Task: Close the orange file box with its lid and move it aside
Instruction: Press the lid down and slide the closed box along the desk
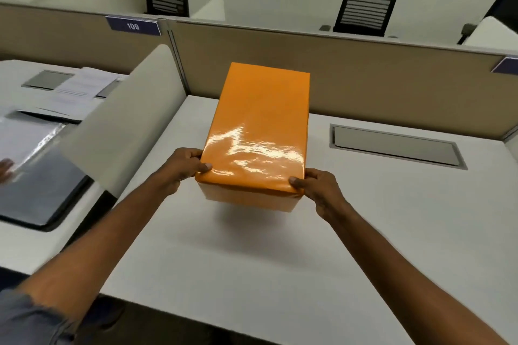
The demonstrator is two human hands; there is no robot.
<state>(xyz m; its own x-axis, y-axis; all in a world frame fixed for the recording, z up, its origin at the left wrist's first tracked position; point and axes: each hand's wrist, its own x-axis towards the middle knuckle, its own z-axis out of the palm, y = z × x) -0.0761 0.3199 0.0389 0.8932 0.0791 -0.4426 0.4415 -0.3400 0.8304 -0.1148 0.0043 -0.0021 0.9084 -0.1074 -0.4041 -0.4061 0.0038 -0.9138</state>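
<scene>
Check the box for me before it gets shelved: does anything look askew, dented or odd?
Nothing stands out. The glossy orange lid sits square on the orange file box, no dents showing. The left hand and right hand grip its near corners.

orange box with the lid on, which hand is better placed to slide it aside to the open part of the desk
Left. The left hand grips the near left corner of the box, so it can push toward the bare desk on the right. The right hand would only pull.
</scene>
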